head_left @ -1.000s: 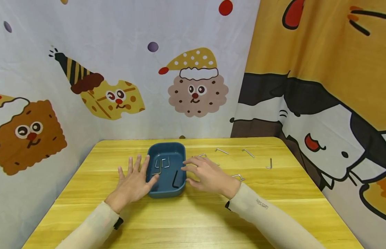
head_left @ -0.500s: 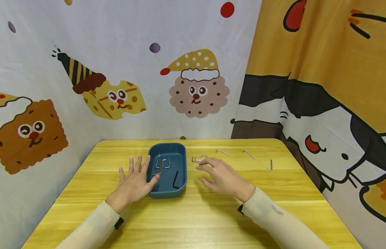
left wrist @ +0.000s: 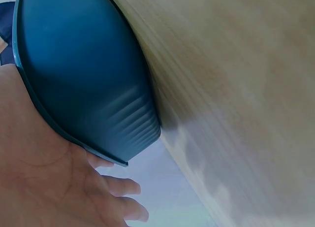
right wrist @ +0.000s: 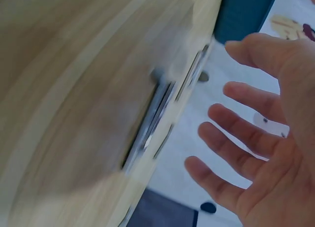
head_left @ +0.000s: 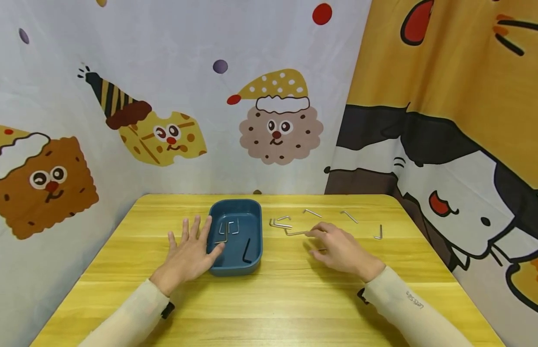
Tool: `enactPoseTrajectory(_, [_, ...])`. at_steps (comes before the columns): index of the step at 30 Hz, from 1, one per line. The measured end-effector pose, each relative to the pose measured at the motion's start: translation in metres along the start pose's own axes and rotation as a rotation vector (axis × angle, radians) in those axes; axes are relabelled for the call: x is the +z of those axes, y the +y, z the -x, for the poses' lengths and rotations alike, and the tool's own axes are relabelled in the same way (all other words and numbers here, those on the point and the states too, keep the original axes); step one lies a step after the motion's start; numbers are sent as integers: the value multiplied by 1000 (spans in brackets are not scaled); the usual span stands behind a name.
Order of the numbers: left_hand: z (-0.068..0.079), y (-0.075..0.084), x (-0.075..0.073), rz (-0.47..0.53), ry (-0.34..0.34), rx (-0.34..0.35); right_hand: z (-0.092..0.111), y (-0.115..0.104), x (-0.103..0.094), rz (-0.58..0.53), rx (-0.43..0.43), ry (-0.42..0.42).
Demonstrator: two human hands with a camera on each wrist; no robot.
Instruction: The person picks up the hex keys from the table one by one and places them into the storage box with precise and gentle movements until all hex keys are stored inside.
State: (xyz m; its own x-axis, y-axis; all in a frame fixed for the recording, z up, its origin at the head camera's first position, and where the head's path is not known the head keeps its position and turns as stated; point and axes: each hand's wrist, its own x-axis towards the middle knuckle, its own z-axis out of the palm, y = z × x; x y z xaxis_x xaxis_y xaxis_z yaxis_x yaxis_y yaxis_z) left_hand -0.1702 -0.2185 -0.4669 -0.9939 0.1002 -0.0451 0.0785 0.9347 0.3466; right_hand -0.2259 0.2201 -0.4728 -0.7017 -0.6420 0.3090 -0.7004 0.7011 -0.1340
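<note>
My left hand [head_left: 186, 255] lies with spread fingers at the left rim of a blue tray [head_left: 234, 272]; in the left wrist view its palm [left wrist: 44, 163] is against the rim. Inside the tray are a black hex key [head_left: 246, 254] and several silver hex keys [head_left: 227, 233]. To the right, my right hand [head_left: 342, 253] hovers over the table, fingers apart and holding nothing. A silver hex key [head_left: 295, 233] reaches under its fingertips, and part of another shows by the thumb. In the right wrist view, blurred hex keys [right wrist: 147, 128] lie below the relaxed fingers.
More silver hex keys lie on the wooden table [head_left: 269, 308]: a small group [head_left: 281, 224] right of the tray, one at the back [head_left: 312, 213], one farther right [head_left: 349, 217] and one at the far right [head_left: 379, 233]. A patterned curtain [head_left: 186, 58] stands behind the table.
My right hand has moved right, from beside the tray's right rim to above the loose hex keys, uncovering several of them. The left hand and tray have stayed in place.
</note>
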Motion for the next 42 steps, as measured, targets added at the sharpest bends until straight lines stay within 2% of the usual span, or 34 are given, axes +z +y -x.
enactPoseTrajectory(8, [-1,0,0,14,-7,-3,24,18,-6,14,117,-84])
enactPoseTrajectory(17, [-3,0,0,13,-5,-4,34,22,-9,-3,202,-119])
enactPoseTrajectory(25, [-3,-1,0,12,-7,-3,36,23,-10,-27,207,-131])
enactPoseTrajectory(33, [-4,0,-1,8,-4,-2,39,24,-12,-70,248,-148])
enactPoseTrajectory(42, [-2,1,-1,7,-5,-6,38,26,-12,-99,230,-140])
